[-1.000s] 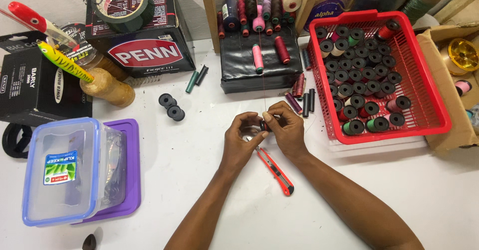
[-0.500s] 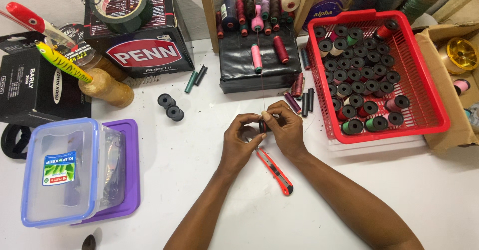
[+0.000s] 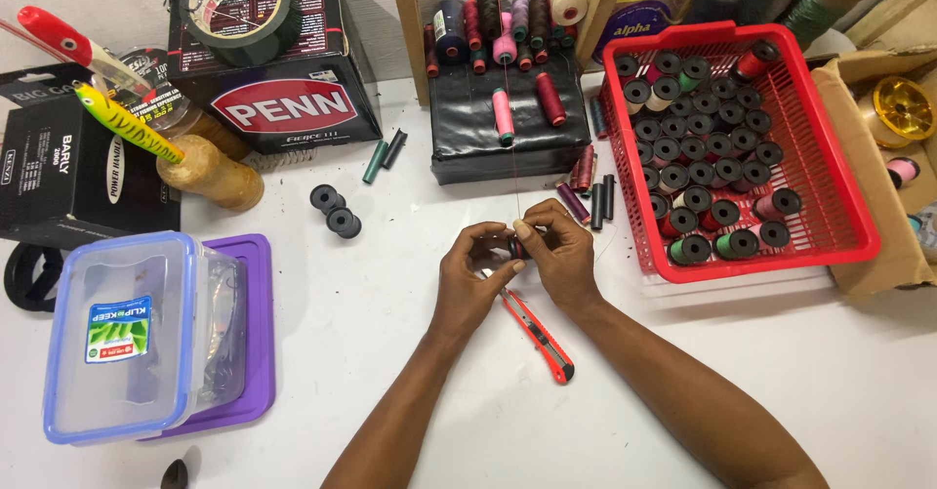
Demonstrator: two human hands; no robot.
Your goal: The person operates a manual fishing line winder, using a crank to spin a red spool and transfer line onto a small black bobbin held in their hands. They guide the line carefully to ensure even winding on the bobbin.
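Both hands meet at table centre, pinching one small dark spool [image 3: 514, 247] between them. The left hand [image 3: 468, 272] grips narrow from the 9 o'clock side; the right hand [image 3: 561, 255] closes on it from 3 o'clock, thumb on top. A fine red thread [image 3: 514, 147] runs up toward 12 o'clock from the spool. Judged: the spool is light, rigid and smooth (likely to roll or slip), best held by its end flanges; the thread is soft and easily snapped. A red utility knife [image 3: 535, 331] lies at 6 o'clock, just beside the hands. The red basket [image 3: 864, 235] of spools sits at 2 o'clock.
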